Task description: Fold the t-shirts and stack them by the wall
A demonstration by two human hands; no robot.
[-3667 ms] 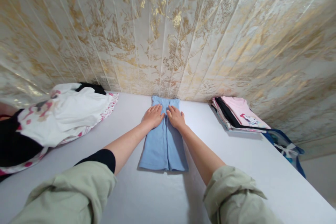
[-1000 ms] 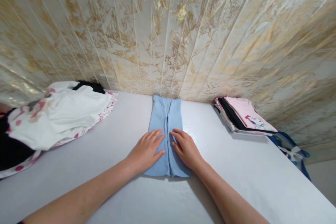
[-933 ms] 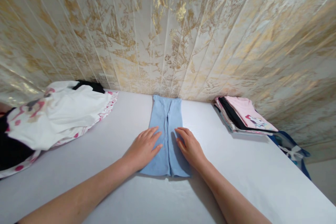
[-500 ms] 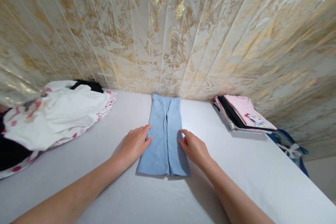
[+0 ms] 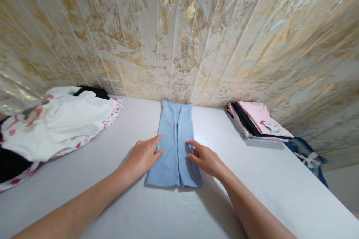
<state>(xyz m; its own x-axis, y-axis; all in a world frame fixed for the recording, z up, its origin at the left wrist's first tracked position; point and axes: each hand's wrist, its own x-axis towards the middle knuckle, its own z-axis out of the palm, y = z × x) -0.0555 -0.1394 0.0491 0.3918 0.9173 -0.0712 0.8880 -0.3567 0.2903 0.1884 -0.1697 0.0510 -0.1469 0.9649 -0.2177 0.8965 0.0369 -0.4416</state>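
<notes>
Light blue trousers (image 5: 168, 149) lie flat in front of me, waistband at the far end against the curtain and the two legs side by side toward me. My left hand (image 5: 144, 155) rests at the left edge of the trousers, fingers stretched, thumb and fingertips on the cloth. Over the right leg is my right hand (image 5: 204, 157), its thumb and index finger apart, with fingertips at the cloth. Whether those fingertips press on it or hover just above, I cannot tell. Neither hand grips anything.
White clothing with a pink print (image 5: 67, 115) lies loosely at the left, with black pieces beside it. A stack of folded clothes (image 5: 255, 119), pink on top, sits at the back right. Beyond it is a blue bag (image 5: 308, 157). A gold-patterned curtain (image 5: 179, 37) hangs behind the white table (image 5: 117, 209).
My right hand has shifted left from the edge of the trousers onto the right leg. My left hand has hardly moved. The trousers lie as before.
</notes>
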